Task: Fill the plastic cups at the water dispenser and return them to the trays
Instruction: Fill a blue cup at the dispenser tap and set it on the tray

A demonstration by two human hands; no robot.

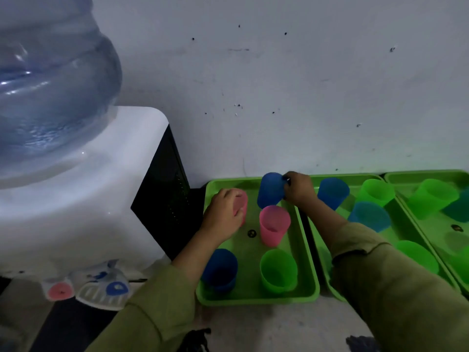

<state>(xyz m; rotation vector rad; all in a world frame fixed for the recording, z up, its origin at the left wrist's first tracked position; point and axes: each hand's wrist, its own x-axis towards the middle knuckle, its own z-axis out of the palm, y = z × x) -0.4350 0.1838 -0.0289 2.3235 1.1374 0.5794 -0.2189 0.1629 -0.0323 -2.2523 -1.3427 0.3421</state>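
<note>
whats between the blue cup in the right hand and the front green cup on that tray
An upright pink cup stands between the blue cup and the green cup, seen in the head view.

L hand (224, 212) grips pink cup (241, 203), R hand (299, 189) grips blue cup (271, 190), both over nearest green tray (308, 255).

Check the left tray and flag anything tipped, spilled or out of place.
Only the blue cup at the back of the left tray is tilted, and the right hand grips it. The left hand holds a pink cup beside it. No spilled water shows in that tray.
</note>
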